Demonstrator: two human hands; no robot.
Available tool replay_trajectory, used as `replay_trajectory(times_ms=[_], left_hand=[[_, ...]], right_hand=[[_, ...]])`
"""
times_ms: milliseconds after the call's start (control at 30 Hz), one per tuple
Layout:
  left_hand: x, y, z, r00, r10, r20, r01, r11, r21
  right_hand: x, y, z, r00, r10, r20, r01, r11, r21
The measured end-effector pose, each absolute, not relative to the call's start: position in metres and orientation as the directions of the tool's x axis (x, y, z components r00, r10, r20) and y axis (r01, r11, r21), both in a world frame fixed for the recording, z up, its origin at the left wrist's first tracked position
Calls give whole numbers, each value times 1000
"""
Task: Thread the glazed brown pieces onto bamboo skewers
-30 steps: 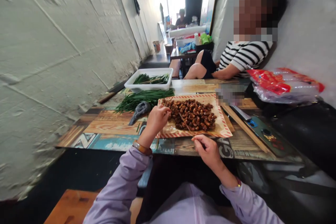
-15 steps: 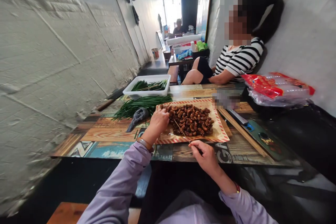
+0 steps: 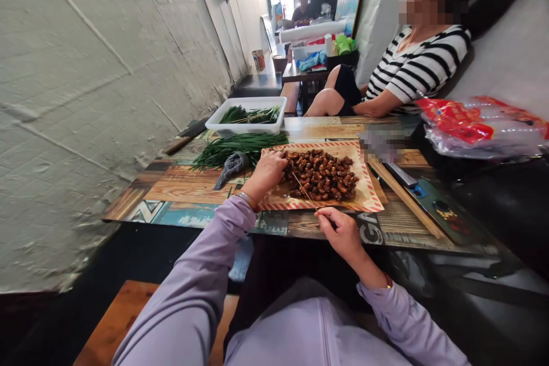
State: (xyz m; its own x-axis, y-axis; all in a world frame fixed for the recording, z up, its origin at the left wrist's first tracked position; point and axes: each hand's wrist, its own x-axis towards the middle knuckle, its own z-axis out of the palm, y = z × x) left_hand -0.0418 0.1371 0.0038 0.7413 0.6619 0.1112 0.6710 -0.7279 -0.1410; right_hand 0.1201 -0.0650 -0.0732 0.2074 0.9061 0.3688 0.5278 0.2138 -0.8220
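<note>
A heap of glossy brown sauced pieces (image 3: 323,174) lies on a tray lined with red-and-white striped-edge paper (image 3: 373,201). My left hand (image 3: 269,170) rests at the left end of the heap, its fingers curled together among the pieces; what they pinch is hidden. Between thumb and fingers my right hand (image 3: 341,231) grips a thin bamboo skewer (image 3: 303,187) by its near end, in front of the tray. The skewer slants up and leftward over the heap, and I cannot tell whether its tip touches a piece.
Long green chives (image 3: 231,150) and a grey cloth (image 3: 231,168) lie left of the tray. Behind stands a white tub (image 3: 244,130) of cut greens. Bundled skewers (image 3: 407,200) and a phone (image 3: 446,211) lie right, near red plastic packages (image 3: 480,120). Someone in stripes (image 3: 422,63) sits beyond the table.
The view has tipped downward and shifted, so the table appears higher. Both hands keep nearly the same places relative to the heap, and the skewer stays in my right hand.
</note>
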Motion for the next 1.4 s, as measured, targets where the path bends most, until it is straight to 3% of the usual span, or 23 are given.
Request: replay_trajectory(times_ms=[333, 667, 733, 800, 900, 967, 1033, 1167, 1400], left_hand=[[-35, 132, -5, 758, 639, 133, 643, -766, 11], [-35, 126, -1, 756, 644, 116, 651, -758, -41], [-38, 128, 0, 751, 640, 159, 645, -764, 30], [-41, 131, -1, 715, 662, 228, 639, -750, 174], [-45, 132, -5, 578, 759, 301, 572, -639, 514], [-46, 128, -6, 493, 823, 282, 424, -510, 748], [-46, 120, -6, 449, 864, 226, 250, -364, 897], [-45, 98, 1, 392, 914, 106, 1, -115, 993], [-45, 76, 1, 292, 955, -48, -320, 145, 936]], right_hand=[[121, -65, -75, 203, 907, 369, 517, 221, -827], [121, -65, -79, 210, 888, 410, 530, 248, -811], [121, -65, -80, 214, 891, 400, 519, 244, -820], [121, -66, -82, 220, 895, 388, 502, 236, -832], [121, -65, -83, 225, 901, 372, 491, 224, -841], [121, -65, -83, 227, 903, 364, 489, 217, -845], [121, -65, -83, 231, 905, 358, 486, 211, -848], [120, -65, -83, 237, 908, 344, 468, 204, -860], [121, -66, -87, 257, 915, 310, 428, 180, -886]])
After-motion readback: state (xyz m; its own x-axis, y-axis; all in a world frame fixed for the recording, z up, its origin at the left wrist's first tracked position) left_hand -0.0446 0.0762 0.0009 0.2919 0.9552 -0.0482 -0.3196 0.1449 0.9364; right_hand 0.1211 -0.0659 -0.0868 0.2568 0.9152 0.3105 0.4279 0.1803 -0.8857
